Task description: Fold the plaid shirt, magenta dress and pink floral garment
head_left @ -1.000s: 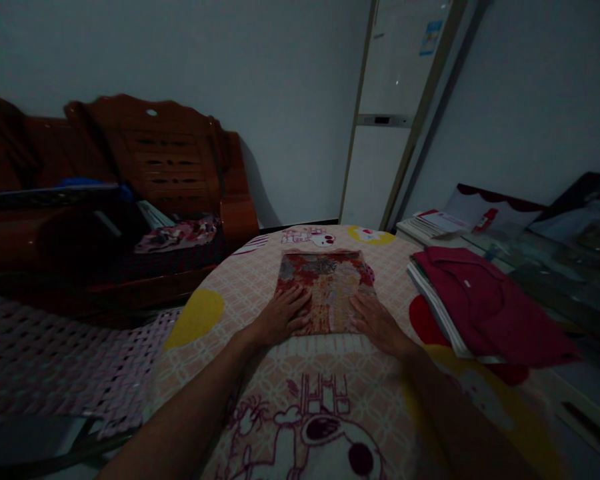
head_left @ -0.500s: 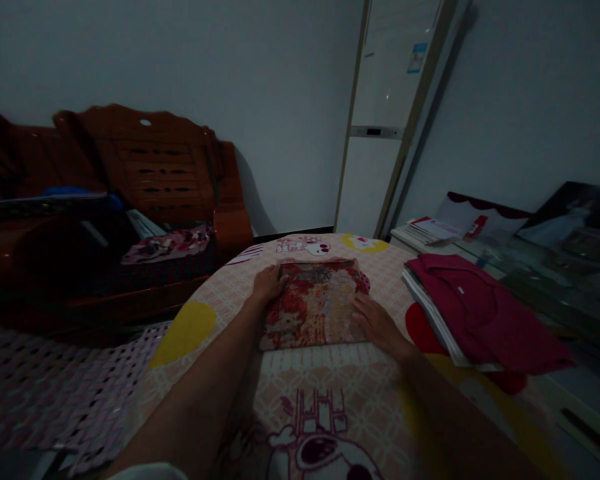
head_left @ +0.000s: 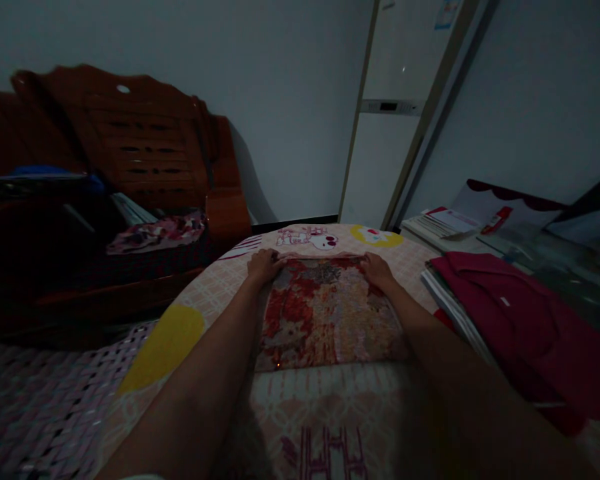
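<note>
A folded cloth (head_left: pixel 330 317) with a mottled red, beige and grey pattern lies flat on the round table. At its far left corner my left hand (head_left: pixel 265 268) has its fingers bent over the edge, pinching the fabric. My right hand (head_left: pixel 379 272) is at the far right corner, fingers likewise curled on the cloth. The fingertips of both hands are partly hidden. Beneath is a pale pink tablecloth (head_left: pixel 220 283) printed with cartoon figures and yellow patches.
Right of the cloth, a folded magenta garment (head_left: pixel 510 313) rests on a stack of papers or books. Behind it stands a cluttered glass-topped cabinet (head_left: pixel 510 250). A carved wooden bench (head_left: pixel 150 150) is at left, a woven pink seat (head_left: pixel 45 407) below it. A tall white air conditioner (head_left: pixel 380 160) stands at the back.
My right hand has moved from the cloth's right side up to its far right corner. My left hand stays by the far left corner. The camera view has tilted down and come closer.
</note>
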{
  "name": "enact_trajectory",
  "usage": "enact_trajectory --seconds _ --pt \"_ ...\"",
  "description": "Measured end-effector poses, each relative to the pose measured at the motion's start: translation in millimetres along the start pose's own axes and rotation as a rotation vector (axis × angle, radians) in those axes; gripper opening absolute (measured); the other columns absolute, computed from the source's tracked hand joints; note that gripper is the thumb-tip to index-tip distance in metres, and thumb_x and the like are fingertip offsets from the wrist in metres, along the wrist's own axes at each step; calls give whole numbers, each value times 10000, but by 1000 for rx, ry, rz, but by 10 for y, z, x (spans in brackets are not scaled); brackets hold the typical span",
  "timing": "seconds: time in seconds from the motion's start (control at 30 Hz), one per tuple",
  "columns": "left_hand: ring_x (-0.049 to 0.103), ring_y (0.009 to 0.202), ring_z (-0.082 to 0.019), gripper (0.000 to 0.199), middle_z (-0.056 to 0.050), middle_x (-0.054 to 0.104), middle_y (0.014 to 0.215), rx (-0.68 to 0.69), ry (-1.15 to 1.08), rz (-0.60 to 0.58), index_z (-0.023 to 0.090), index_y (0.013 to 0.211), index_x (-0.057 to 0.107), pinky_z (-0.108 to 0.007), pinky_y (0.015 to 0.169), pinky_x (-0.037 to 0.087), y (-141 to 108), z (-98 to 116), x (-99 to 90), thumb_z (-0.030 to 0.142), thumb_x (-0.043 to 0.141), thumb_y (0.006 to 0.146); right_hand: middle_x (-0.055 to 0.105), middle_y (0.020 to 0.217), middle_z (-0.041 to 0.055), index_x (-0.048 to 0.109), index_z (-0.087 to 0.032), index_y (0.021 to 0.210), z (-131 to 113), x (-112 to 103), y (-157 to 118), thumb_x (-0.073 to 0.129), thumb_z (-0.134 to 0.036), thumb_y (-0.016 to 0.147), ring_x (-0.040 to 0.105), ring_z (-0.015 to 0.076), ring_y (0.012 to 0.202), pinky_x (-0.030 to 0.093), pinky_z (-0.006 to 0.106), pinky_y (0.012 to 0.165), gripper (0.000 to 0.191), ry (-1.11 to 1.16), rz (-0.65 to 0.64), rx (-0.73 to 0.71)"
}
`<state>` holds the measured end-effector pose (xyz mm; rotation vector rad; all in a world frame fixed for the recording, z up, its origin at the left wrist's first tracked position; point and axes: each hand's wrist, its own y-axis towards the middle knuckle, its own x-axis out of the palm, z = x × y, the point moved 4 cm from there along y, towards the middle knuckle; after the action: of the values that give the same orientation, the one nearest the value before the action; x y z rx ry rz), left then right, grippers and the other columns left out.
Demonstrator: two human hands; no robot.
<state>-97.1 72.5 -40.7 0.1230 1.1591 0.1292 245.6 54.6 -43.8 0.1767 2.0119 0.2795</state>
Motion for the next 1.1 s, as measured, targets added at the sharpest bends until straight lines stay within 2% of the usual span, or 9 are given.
enact_trajectory --seconds 0.13,0.27,0.37,0.47,0.63,0.73,0.83,0.97,1.1 --pt "604 964 -239 339 -84 681 1053 95 -169 -19 189 1129 618 -331 818 459 18 15 33 320 620 816 738 951 101 721 -148 951 44 -8 318 645 -170 732 658 256 987 490 345 900 233 35 -54 49" --pt "616 922 -212 509 -55 688 1004 154 -364 8 179 1223 595 -326 847 474 23 66 38 192 654 718 677 644 29 702 -140 709 53 -45 406 647 -106 610 635 183 674 477 254 660 118 58 -68 82" --pt "626 925 -228 509 -63 697 993 123 -547 44 155 1147 654 -342 854 490 29 69 -3 177 676 639 694 692 43 711 -130 717 -11 -154 345 614 -103 590 623 180 679 461 251 640 162 78 -1 82" --pt "638 934 -231 488 -62 707 1000 128 -837 41 144 1073 674 -352 854 505 -13 114 -105 203 686 589 725 793 62 739 -130 807 -114 -372 193 601 -127 598 639 200 748 485 283 705 251 127 101 34" --pt "650 916 -219 594 -77 716 1005 227 -1137 -72 119 1108 645 -346 841 508 -270 308 -442 227 759 535 749 895 58 756 -150 974 -227 -815 -277 626 -155 597 662 218 811 508 330 788 399 301 220 -100" --pt "651 878 -208 537 -78 717 1000 276 -1067 -127 122 1068 656 -319 788 508 -523 355 -680 204 761 548 755 878 56 762 -149 959 -197 -936 -659 633 -178 612 667 211 777 514 314 748 372 387 176 -92" --pt "651 860 -212 455 -79 718 988 367 -894 -270 131 1040 671 -308 757 508 -850 350 -793 219 743 600 748 788 42 770 -151 914 -150 -904 -1063 619 -197 630 659 198 699 515 295 685 325 424 78 -66" --pt "642 830 -186 535 -42 713 958 425 -678 -469 173 1157 648 -278 739 497 -1276 299 -653 227 707 629 768 842 41 777 -167 958 -174 -744 -1480 559 -156 614 686 214 743 534 306 702 407 447 -59 -93" --pt "639 861 -197 523 -36 714 943 404 -530 -427 182 1096 690 -284 778 493 -1433 274 -480 213 693 574 777 968 55 786 -188 948 -250 -671 -1617 531 -138 601 707 245 871 540 340 792 434 442 -45 -137"
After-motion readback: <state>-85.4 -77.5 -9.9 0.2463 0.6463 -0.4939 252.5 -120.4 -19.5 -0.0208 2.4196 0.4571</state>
